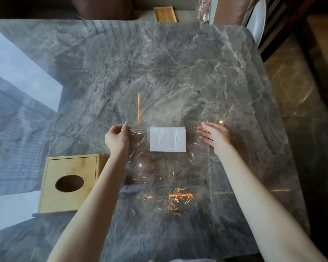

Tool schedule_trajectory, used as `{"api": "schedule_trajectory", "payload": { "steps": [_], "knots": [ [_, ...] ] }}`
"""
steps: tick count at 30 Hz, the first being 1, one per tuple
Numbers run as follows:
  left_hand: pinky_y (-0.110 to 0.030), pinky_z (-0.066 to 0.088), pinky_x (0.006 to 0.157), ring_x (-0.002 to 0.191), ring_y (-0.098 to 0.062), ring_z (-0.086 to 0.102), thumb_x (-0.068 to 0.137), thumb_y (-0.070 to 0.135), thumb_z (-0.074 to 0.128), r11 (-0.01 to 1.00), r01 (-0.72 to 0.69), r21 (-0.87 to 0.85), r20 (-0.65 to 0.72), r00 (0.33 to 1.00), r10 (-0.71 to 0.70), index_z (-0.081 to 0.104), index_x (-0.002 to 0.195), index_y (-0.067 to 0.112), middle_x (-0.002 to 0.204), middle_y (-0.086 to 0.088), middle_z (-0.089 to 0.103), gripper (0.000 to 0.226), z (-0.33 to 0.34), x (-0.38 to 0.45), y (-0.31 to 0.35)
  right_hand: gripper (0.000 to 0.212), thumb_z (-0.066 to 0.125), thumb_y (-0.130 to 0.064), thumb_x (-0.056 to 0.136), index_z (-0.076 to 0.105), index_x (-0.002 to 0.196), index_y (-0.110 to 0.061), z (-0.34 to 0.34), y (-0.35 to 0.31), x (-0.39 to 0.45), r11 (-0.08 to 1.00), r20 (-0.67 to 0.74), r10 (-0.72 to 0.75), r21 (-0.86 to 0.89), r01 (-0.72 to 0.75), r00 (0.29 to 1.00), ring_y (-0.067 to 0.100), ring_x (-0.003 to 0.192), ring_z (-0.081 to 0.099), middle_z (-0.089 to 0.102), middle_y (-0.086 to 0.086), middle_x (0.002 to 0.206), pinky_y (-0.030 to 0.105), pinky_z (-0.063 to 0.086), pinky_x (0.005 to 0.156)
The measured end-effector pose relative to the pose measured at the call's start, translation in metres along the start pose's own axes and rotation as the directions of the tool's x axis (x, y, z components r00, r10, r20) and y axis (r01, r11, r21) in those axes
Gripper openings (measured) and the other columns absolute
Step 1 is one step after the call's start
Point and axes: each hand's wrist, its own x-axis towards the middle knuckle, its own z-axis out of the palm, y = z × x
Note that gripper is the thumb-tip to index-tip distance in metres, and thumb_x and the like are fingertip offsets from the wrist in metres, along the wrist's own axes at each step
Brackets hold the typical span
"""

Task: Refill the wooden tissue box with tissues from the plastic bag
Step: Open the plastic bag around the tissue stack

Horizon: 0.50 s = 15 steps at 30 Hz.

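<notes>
A clear plastic bag (pixel 165 167) lies flat on the grey marble table (pixel 159 69), with a white stack of tissues (pixel 168 138) inside near its far end. My left hand (pixel 116 138) pinches the bag's far left corner between thumb and fingers. On the bag's right side, beside the tissues, my right hand (pixel 214 138) rests with fingers spread. The wooden tissue box (pixel 70 183), with an oval hole in its top, stands at the left, close to my left forearm.
A wooden lid or tray (pixel 165 14) lies at the table's far edge. Another clear packet (pixel 204 10) and brown chairs (pixel 227 10) stand behind it. The table's right edge drops to a glossy floor (pixel 292 87).
</notes>
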Motion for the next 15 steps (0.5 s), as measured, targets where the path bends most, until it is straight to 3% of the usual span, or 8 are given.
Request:
{"api": "schedule_trajectory", "payload": {
  "steps": [4, 6, 8, 10, 13, 15],
  "knots": [
    [-0.032, 0.040, 0.090, 0.107, -0.031, 0.058, 0.092, 0.019, 0.044, 0.991, -0.124, 0.053, -0.007, 0.992, 0.124, 0.054, 0.119, 0.005, 0.107, -0.018, 0.067, 0.032, -0.002, -0.013, -0.003, 0.004, 0.059, -0.013, 0.087, 0.062, 0.090, -0.011, -0.007, 0.003, -0.005, 1.000, 0.083, -0.007, 0.012, 0.006, 0.997, 0.015, 0.074, 0.068, 0.068, 0.008, 0.085, 0.023, 0.057, 0.064],
    [-0.032, 0.035, 0.083, 0.106, -0.035, 0.055, 0.095, 0.016, 0.036, 0.963, -0.226, 0.148, 0.016, 0.974, 0.226, 0.038, 0.134, 0.004, 0.102, -0.021, 0.064, 0.041, -0.007, -0.022, -0.010, 0.004, 0.059, -0.012, 0.087, 0.062, 0.089, -0.011, -0.017, 0.005, -0.010, 0.999, 0.116, 0.008, -0.038, -0.003, 0.993, 0.014, 0.073, 0.069, 0.068, 0.009, 0.087, 0.023, 0.056, 0.066],
    [-0.033, 0.034, 0.082, 0.107, -0.038, 0.053, 0.096, 0.015, 0.033, 0.938, -0.279, 0.205, 0.041, 0.960, 0.277, 0.032, 0.137, 0.001, 0.104, -0.024, 0.063, 0.043, -0.012, -0.030, -0.021, 0.006, 0.062, -0.010, 0.084, 0.064, 0.090, -0.010, -0.028, 0.011, -0.016, 0.995, 0.124, 0.029, -0.102, -0.016, 0.992, 0.012, 0.068, 0.070, 0.069, 0.010, 0.086, 0.023, 0.056, 0.065],
    [-0.031, 0.034, 0.085, 0.110, -0.038, 0.053, 0.095, 0.014, 0.035, 0.938, -0.275, 0.212, 0.038, 0.961, 0.274, 0.042, 0.129, -0.001, 0.111, -0.026, 0.062, 0.038, -0.015, -0.034, -0.030, 0.013, 0.065, -0.009, 0.081, 0.066, 0.094, -0.007, -0.034, 0.018, -0.021, 0.984, 0.122, 0.062, -0.175, -0.040, 0.991, 0.014, 0.068, 0.070, 0.070, 0.011, 0.086, 0.023, 0.056, 0.063],
    [-0.022, 0.032, 0.069, 0.091, -0.030, 0.061, 0.092, 0.012, 0.044, 0.939, -0.288, 0.189, 0.027, 0.957, 0.288, 0.063, 0.098, -0.003, 0.094, -0.022, 0.068, 0.025, -0.015, -0.038, -0.032, 0.021, 0.067, -0.005, 0.079, 0.066, 0.100, -0.003, -0.034, 0.026, -0.029, 0.970, 0.120, 0.113, -0.229, -0.084, 0.986, 0.013, 0.066, 0.070, 0.071, 0.009, 0.082, 0.022, 0.057, 0.061],
    [-0.023, 0.033, 0.067, 0.078, -0.024, 0.059, 0.090, 0.013, 0.046, 0.939, -0.291, 0.183, 0.039, 0.957, 0.289, 0.065, 0.085, 0.000, 0.085, -0.019, 0.069, 0.024, -0.015, -0.039, -0.033, 0.021, 0.067, -0.003, 0.079, 0.066, 0.100, -0.002, -0.032, 0.028, -0.032, 0.973, 0.119, 0.108, -0.215, -0.081, 0.987, 0.010, 0.059, 0.069, 0.072, 0.004, 0.072, 0.020, 0.056, 0.057]
  ]
}}
